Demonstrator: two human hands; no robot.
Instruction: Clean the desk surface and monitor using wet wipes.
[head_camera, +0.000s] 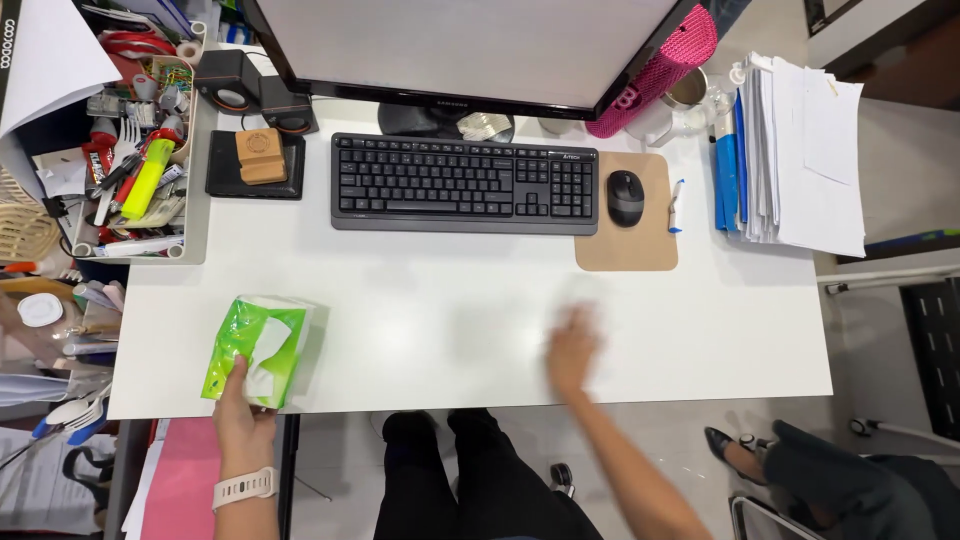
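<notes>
Holding the soft green and white tissue pack (258, 349), the left hand (240, 405) has fingers clamped on it. The right hand (572, 352) lies blurred on the white tabletop (440, 300) below the black keyboard (464, 183); its fingers are too blurry to tell.

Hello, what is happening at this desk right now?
A person sits at a white desk, seen from above. The left hand holds a green tissue pack at the desk's near left edge. The right hand is blurred over the bare desk surface in front of the keyboard; whether it holds anything cannot be told. A mouse rests on a brown pad, untouched.
</notes>
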